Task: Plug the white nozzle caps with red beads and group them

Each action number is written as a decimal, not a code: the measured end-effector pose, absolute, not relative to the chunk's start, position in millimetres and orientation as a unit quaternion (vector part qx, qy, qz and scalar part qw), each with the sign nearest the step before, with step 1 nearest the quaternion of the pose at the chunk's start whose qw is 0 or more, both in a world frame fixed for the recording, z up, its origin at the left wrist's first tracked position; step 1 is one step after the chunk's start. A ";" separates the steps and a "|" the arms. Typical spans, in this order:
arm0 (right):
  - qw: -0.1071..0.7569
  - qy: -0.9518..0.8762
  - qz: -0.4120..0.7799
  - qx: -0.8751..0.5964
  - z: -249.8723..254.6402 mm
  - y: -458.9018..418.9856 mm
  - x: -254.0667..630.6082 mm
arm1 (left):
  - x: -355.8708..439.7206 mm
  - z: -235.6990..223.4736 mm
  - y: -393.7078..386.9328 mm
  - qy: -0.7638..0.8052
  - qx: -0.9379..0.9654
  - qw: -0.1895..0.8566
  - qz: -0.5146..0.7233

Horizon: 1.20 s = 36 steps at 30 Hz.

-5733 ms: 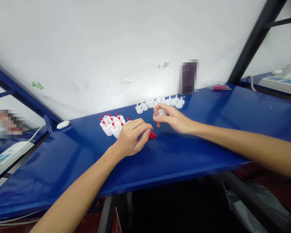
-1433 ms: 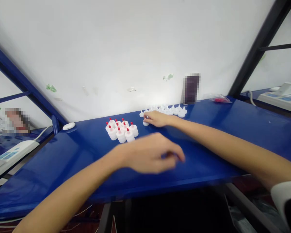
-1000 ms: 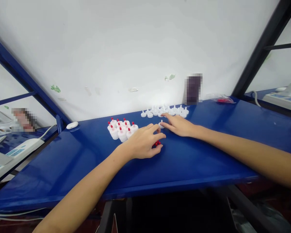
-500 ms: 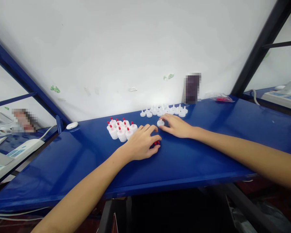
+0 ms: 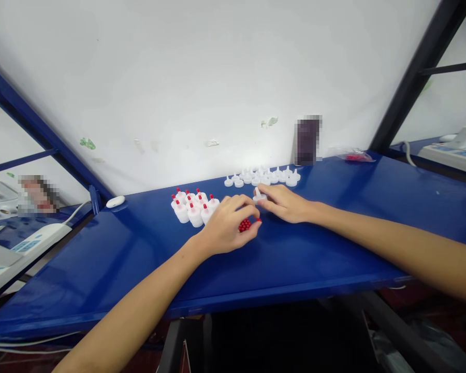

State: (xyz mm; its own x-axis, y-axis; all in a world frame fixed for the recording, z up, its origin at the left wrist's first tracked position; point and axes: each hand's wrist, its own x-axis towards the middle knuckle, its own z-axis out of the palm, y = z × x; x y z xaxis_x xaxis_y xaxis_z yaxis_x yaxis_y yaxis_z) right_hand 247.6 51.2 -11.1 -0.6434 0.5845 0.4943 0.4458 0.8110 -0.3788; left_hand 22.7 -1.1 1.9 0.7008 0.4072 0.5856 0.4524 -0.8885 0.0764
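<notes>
Between thumb and forefinger, my left hand (image 5: 229, 224) pinches a small red tip cap (image 5: 259, 220). Under its arched fingers lies a cluster of loose red tip caps (image 5: 244, 225) on the blue table. My right hand (image 5: 285, 202) grips a white nozzle cap (image 5: 260, 197), its spout pointing up and tilted slightly left. Beside my left hand stand several white pieces with red-tipped spouts (image 5: 194, 215), grouped closely; my hand partly covers the nearest ones. Behind my right hand, several white nozzle caps without red tips (image 5: 247, 179) stand near the wall.
The blue table (image 5: 318, 248) ends at a front edge near me. A white oval case (image 5: 115, 201) lies at its left. A clear bag with red pieces (image 5: 353, 156) lies at the back right. A blurred dark upright object (image 5: 308, 141) leans against the wall. Power strips (image 5: 23, 248) flank the table.
My left hand has come back from the right to the red caps and lifted one in a pinch. My right hand has moved from the back-left nozzle caps and taken hold of one.
</notes>
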 end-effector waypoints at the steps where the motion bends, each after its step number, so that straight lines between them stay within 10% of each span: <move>1: 0.309 -0.906 0.110 -0.267 -10.3 49.6 247.5 | 24.0 2.3 -1.6 -0.250 -0.905 0.032 -0.344; 16: 0.300 -0.937 0.088 -0.156 -5.7 28.8 240.5 | 33.0 -9.0 -2.8 -0.335 -0.753 -0.294 -0.483; 36: 0.418 -0.857 0.198 -0.227 -4.6 18.4 226.6 | 29.1 -8.5 6.3 -0.210 -0.786 -0.277 -0.511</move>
State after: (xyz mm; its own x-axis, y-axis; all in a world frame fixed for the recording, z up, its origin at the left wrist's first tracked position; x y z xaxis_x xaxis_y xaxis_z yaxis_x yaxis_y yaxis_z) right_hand 226.6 18.4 -4.6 -0.5463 0.5555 0.6268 0.2239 0.8180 -0.5298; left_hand 29.1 6.3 -8.5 0.3902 0.6131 0.6869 0.0475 -0.7585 0.6500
